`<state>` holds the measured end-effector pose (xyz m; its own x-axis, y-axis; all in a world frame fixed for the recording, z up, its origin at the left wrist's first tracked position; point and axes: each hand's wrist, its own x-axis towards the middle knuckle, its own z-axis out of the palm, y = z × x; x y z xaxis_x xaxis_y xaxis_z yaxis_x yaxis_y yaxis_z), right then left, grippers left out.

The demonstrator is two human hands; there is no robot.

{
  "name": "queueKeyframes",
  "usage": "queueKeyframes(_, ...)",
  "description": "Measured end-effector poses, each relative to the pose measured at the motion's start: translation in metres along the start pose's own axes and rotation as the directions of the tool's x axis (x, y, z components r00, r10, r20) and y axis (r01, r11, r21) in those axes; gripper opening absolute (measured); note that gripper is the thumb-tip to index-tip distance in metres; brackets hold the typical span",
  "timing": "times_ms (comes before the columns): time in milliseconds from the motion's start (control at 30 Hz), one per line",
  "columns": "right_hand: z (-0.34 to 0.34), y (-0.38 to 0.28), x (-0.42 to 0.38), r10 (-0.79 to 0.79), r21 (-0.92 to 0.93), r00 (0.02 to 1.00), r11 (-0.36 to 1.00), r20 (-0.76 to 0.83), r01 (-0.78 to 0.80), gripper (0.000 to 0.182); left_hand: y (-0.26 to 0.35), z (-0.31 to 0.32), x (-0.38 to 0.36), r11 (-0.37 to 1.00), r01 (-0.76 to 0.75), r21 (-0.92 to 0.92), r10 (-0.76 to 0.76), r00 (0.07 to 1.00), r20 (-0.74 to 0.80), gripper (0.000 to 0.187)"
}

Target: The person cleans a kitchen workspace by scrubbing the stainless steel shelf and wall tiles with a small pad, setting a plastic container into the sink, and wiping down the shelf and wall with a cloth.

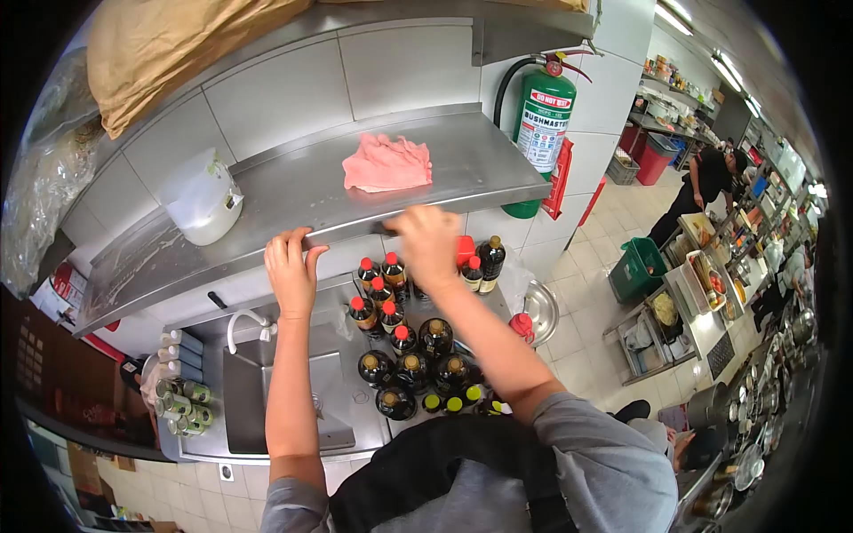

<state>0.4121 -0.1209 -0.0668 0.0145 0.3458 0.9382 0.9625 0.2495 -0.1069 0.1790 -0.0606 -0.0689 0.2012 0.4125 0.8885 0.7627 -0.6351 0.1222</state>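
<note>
My left hand grips the front edge of the steel shelf, fingers over the lip and thumb lower down. Along the same edge, farther right, my right hand is closed and slightly smeared by motion. A small dark thing pokes out at its fingers; its kind cannot be made out. On the shelf lies a crumpled pink cloth, just beyond my right hand. A white plastic tub stands on the shelf to the left.
Below are several dark sauce bottles, a sink with a white faucet, and stacked cans. A green fire extinguisher hangs by the shelf's right end. A co-worker stands beyond a green bin.
</note>
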Motion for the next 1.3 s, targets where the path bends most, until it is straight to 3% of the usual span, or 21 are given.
queueKeyframes(100, -0.041, 0.061, -0.006, 0.151, -0.217, 0.988, 0.964, -0.040, -0.156, 0.016, -0.002, 0.006, 0.000, 1.000, -0.016, -0.015, 0.015, 0.999, -0.030, 0.044)
queueKeyframes(167, -0.038, 0.063, -0.012, 0.227, -0.191, 0.972, 0.953, -0.059, -0.234, 0.016, -0.001, 0.006, -0.004, 1.000, -0.016, -0.022, 0.015, 0.999, -0.030, 0.044)
queueKeyframes(233, -0.012, 0.025, -0.011, 0.162, 0.012, 0.985, 0.987, -0.064, -0.161, 0.017, 0.001, 0.006, -0.003, 1.000, -0.005, -0.027, 0.004, 1.000, -0.029, 0.044)
queueKeyframes(300, 0.018, -0.023, -0.006, 0.079, 0.048, 0.996, 0.996, 0.036, -0.081, 0.022, 0.002, 0.003, -0.003, 0.999, 0.019, -0.029, -0.018, 1.000, 0.009, 0.044)
queueKeyframes(400, 0.004, -0.010, -0.004, 0.030, 0.021, 0.996, 0.999, 0.082, -0.032, 0.021, -0.002, 0.000, 0.000, 1.000, 0.014, -0.029, -0.013, 1.000, 0.019, 0.044)
queueKeyframes(467, -0.019, 0.038, -0.017, 0.100, -0.069, 0.995, 0.993, 0.025, -0.098, 0.024, -0.001, 0.003, -0.002, 1.000, 0.005, -0.030, -0.005, 1.000, 0.005, 0.044)
queueKeyframes(533, -0.045, 0.069, -0.020, 0.300, -0.128, 0.954, 0.946, -0.013, -0.299, 0.024, 0.000, 0.006, -0.003, 1.000, 0.000, -0.021, -0.001, 1.000, -0.028, 0.044)
queueKeyframes(733, 0.002, -0.018, 0.002, 0.124, 0.170, 0.990, 0.976, 0.071, -0.134, 0.022, 0.002, 0.001, -0.001, 0.999, 0.018, -0.036, -0.017, 1.000, 0.009, 0.043)
queueKeyframes(833, 0.005, -0.017, 0.007, 0.180, 0.128, 0.983, 0.975, 0.035, -0.183, 0.019, 0.002, -0.002, 0.002, 0.999, 0.016, -0.031, -0.016, 1.000, 0.018, 0.042)
queueKeyframes(900, -0.024, 0.019, 0.008, 0.311, 0.097, 0.950, 0.947, -0.028, -0.307, 0.018, 0.001, -0.002, -0.001, 0.999, 0.008, -0.032, -0.008, 1.000, 0.004, 0.042)
queueKeyframes(967, -0.035, 0.054, -0.001, 0.328, 0.012, 0.940, 0.944, -0.088, -0.329, 0.019, 0.002, 0.002, 0.003, 0.999, 0.006, -0.033, -0.007, 1.000, -0.017, 0.042)
queueKeyframes(1033, -0.030, 0.033, 0.003, 0.309, 0.003, 0.945, 0.951, -0.107, -0.310, 0.022, 0.006, 0.002, 0.000, 0.999, 0.021, -0.024, -0.022, 1.000, -0.022, 0.042)
queueKeyframes(1067, -0.013, 0.017, 0.000, 0.253, 0.101, 0.965, 0.964, -0.071, -0.246, 0.024, 0.006, 0.001, 0.000, 0.999, 0.028, -0.023, -0.028, 1.000, -0.009, 0.042)
queueKeyframes(1133, 0.017, -0.022, 0.002, 0.107, 0.090, 0.994, 0.991, -0.025, -0.104, 0.022, 0.005, -0.001, 0.001, 0.999, 0.042, -0.021, -0.042, 0.999, 0.019, 0.042)
queueKeyframes(1267, -0.015, 0.023, 0.003, 0.075, -0.022, 0.996, 0.997, -0.040, -0.076, 0.022, 0.003, -0.003, 0.001, 1.000, -0.001, -0.014, 0.001, 1.000, 0.013, 0.041)
queueKeyframes(1300, -0.030, 0.044, 0.001, 0.127, -0.050, 0.989, 0.990, -0.078, -0.131, 0.025, 0.003, -0.002, 0.000, 1.000, -0.007, -0.016, 0.007, 1.000, 0.001, 0.042)
